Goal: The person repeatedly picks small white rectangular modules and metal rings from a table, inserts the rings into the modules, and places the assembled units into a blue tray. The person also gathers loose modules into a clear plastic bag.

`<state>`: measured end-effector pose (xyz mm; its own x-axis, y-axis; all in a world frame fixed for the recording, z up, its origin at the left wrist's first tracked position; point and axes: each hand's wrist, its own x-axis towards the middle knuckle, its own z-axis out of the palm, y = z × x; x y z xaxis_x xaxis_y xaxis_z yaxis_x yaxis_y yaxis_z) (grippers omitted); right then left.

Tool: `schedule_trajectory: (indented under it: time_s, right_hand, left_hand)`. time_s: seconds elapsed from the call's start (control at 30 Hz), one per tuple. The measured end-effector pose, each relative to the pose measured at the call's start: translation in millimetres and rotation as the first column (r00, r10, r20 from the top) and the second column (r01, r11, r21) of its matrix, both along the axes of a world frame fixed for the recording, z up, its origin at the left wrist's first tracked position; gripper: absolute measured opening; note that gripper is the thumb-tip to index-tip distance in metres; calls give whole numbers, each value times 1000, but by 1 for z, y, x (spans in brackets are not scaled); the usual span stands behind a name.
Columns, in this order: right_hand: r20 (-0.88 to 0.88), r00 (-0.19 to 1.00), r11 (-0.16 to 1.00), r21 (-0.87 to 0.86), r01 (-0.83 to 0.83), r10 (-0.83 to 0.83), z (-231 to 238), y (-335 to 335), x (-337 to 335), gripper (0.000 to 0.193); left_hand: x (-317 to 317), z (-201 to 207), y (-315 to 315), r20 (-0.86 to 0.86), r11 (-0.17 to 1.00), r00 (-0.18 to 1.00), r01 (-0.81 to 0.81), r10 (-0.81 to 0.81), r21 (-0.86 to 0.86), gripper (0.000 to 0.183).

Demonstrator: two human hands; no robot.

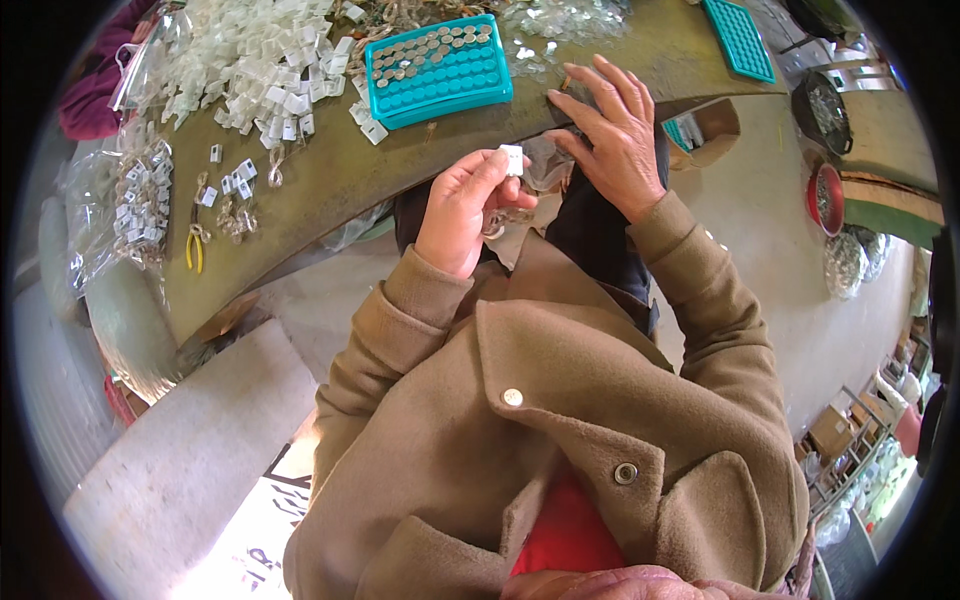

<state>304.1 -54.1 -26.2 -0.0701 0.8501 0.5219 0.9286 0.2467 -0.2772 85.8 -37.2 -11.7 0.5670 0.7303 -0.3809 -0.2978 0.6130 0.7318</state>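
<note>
My left hand (465, 205) is closed in a pinch on a small white plastic case (513, 160), in front of the table's near edge. Below those fingers hangs something clear and looped, perhaps a coiled wire, partly hidden by the hand. My right hand (615, 130) has its fingers apart, over the table edge to the right of the case. Just beyond both hands stands a teal tray (440, 110) with round pockets. Silver button cells (432, 48) fill its far rows, while the nearer pockets show only teal.
A large heap of white cases (265, 60) covers the table's far left. Yellow-handled pliers (195, 250) lie near several wired cases (238, 180). Clear discs (560, 20) are scattered at the back. A second teal tray (740, 40) and an open cardboard box (715, 130) are on the right.
</note>
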Motion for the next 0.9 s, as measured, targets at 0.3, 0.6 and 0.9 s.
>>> schedule_trajectory:
  time_s: [0.3, 0.6, 0.9]
  right_hand:
    - [-86, 974, 962, 200, -188, 208, -10, 6, 5, 17]
    - [-933, 359, 929, -142, -341, -11, 15, -1, -51, 2]
    - [-697, 669, 902, -76, -426, 258, 28, 14, -91, 30]
  left_hand:
    - [-6, -10, 3, 47, 984, 999, -4, 13, -179, 31]
    - [-21, -3, 7, 97, 972, 989, -87, 110, -220, 39]
    - [-48, 7, 9, 76, 954, 968, -221, 240, -205, 28]
